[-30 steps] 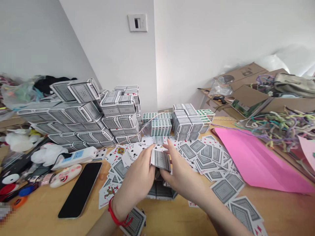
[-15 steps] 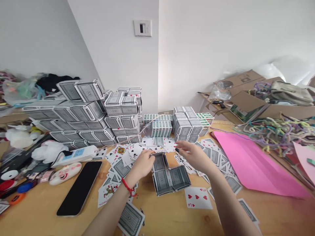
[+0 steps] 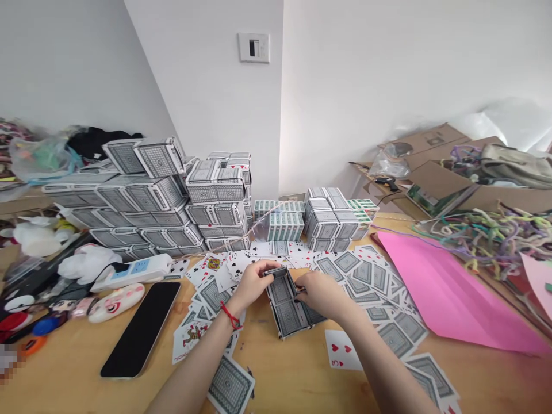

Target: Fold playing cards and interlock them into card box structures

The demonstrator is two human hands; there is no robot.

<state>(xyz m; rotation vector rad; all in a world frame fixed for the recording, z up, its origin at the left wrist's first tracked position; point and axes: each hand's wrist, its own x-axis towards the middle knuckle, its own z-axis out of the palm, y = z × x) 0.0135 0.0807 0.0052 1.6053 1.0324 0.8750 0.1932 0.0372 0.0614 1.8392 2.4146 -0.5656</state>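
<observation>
An open box-like piece folded from playing cards (image 3: 288, 305), with grey patterned card backs facing inward, stands on the wooden table in front of me. My left hand (image 3: 255, 284), with a red cord bracelet on the wrist, pinches its far left corner. At the piece's right side, my right hand (image 3: 321, 294) has its fingers curled in over the inner edge, closed against the card wall; the fingertips are partly hidden. A three of hearts (image 3: 342, 349) lies face up under my right forearm. Loose face-down cards (image 3: 362, 276) spread out to the right.
Tall stacks of folded-card blocks (image 3: 125, 195) rise at the back left, a smaller stack (image 3: 330, 221) at the back centre. A black phone (image 3: 140, 330) and a power strip (image 3: 131, 273) lie to the left. Pink paper (image 3: 444, 299) and tangled cords (image 3: 487, 236) are on the right.
My right hand has come down and left from above the cards onto the folded piece and closed on its edge. My left hand keeps hold of the corner.
</observation>
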